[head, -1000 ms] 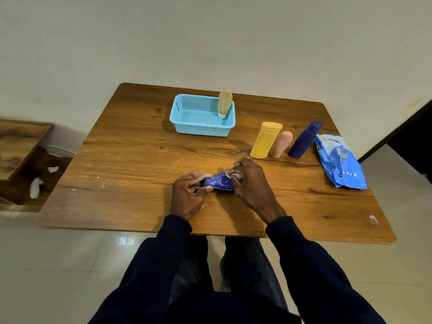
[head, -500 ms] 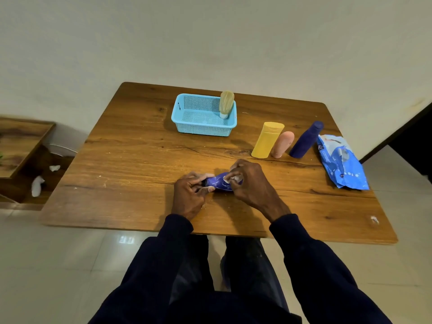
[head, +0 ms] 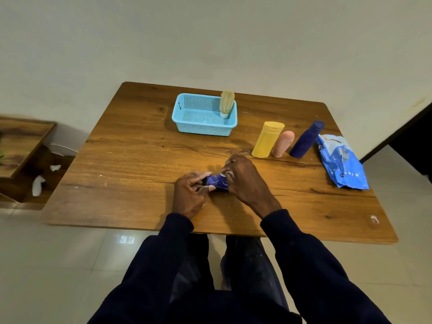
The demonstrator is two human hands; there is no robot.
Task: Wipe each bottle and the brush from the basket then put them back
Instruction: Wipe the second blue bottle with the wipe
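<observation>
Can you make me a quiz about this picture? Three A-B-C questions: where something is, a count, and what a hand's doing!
1. Where is the brush? A. in the basket B. on the floor C. in a hand
2. How many bottles stand right of the basket? A. one B. three C. five
3. What is the left hand doing? A. lying flat B. gripping the small blue bottle C. waving
Answers: 1 A, it stands in the basket's right end. 2 B, yellow bottle, pink bottle, dark blue bottle. 3 B, it curls round the bottle's end.
</observation>
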